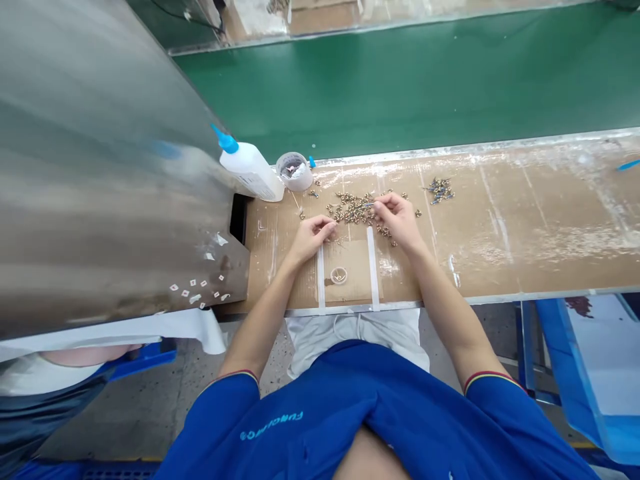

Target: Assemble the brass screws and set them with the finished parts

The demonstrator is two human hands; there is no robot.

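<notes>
As we look down, our right hand (397, 221) pinches a thin blue bit (369, 204) above the pile of small metal parts (353, 211) at the frame's middle, and our left hand (313, 240) curls just beside the pile.

A cardboard-covered bench (525, 220) holds scattered brass fittings (353, 210), a squeeze bottle (250, 172) and tape roll (294, 171).

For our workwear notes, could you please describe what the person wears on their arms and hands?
The blue shirt has short sleeves with red-and-yellow striped cuffs and light lettering on the chest. The left hand and right hand wear no gloves.
</notes>
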